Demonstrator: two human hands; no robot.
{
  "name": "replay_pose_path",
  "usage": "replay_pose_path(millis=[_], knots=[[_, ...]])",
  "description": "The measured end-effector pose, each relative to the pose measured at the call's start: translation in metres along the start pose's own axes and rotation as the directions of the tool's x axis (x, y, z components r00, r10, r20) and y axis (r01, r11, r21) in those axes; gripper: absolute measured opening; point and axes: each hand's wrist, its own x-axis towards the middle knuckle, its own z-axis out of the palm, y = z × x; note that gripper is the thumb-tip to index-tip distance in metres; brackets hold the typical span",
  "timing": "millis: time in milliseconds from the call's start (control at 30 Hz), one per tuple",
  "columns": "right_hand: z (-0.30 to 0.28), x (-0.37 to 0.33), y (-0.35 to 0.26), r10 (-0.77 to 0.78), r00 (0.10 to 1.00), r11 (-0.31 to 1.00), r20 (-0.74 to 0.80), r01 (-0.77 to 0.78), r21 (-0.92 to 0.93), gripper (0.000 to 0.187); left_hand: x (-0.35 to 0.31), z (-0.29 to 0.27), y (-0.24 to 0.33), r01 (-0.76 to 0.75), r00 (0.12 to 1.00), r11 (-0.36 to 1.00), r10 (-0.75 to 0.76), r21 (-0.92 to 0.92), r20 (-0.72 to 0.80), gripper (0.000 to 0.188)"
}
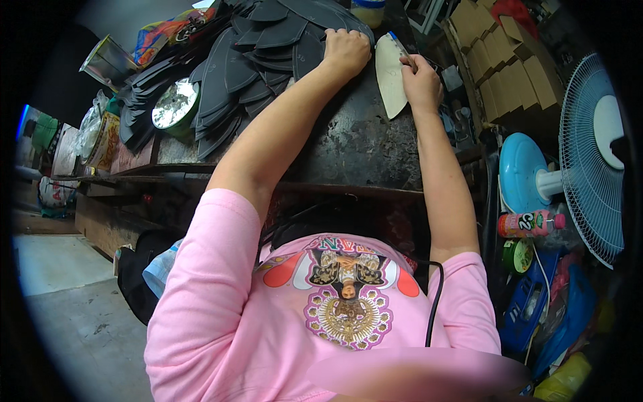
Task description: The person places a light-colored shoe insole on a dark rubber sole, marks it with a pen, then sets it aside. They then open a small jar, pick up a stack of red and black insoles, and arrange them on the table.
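Note:
My left hand [347, 53] is closed at the right end of a pile of dark grey curved cut pieces [274, 35]. Its curled fingers hide whatever they may hold. To its right, my right hand [422, 83] is pinched at the right edge of a cream, leaf-shaped pattern piece [390, 79]. That piece has a blue strip at its top and its pointed end faces me. Something thin shows at my right fingertips, too small to name. Many of the grey pieces overlap in layers and bear pale drawn lines.
The dark, worn worktable [348, 151] carries a round tin [175, 107] among the grey pieces. A lidded jar [368, 12] stands at the far edge. Right of the table are cardboard boxes [516, 74], a fan [589, 154] and a pink bottle [529, 224].

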Motion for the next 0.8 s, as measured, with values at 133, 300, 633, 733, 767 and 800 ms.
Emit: replay_pose_path(millis=[133,300,633,733,767,800], knots=[[0.003,0.006,0.003,-0.027,1.0,1.0,-0.004,0.027,0.012,0.021,0.009,0.002,-0.01,0.06,0.996,0.995,-0.065,-0.079,-0.067,0.023],[0.004,0.006,0.004,0.005,1.0,1.0,0.008,-0.005,0.025,0.02,0.006,-0.001,-0.017,0.105,0.984,0.979,-0.127,-0.173,-0.127,0.023],[0.007,0.009,0.01,0.015,1.0,0.998,0.014,-0.016,0.059,0.022,0.004,-0.023,-0.013,-0.056,0.915,0.981,-0.024,-0.186,-0.403,0.02],[0.008,0.01,0.013,0.008,1.0,0.997,0.014,-0.009,0.074,0.022,0.004,-0.031,-0.011,-0.063,0.866,0.966,-0.073,-0.252,-0.494,0.017],[0.008,0.01,0.013,0.009,1.0,0.997,0.019,-0.01,0.076,0.022,0.005,-0.034,-0.011,-0.066,0.845,0.958,-0.095,-0.279,-0.527,0.017],[0.008,0.011,0.014,0.009,1.0,0.997,0.024,-0.011,0.077,0.022,0.006,-0.036,-0.012,-0.055,0.821,0.951,-0.13,-0.303,-0.556,0.016]])
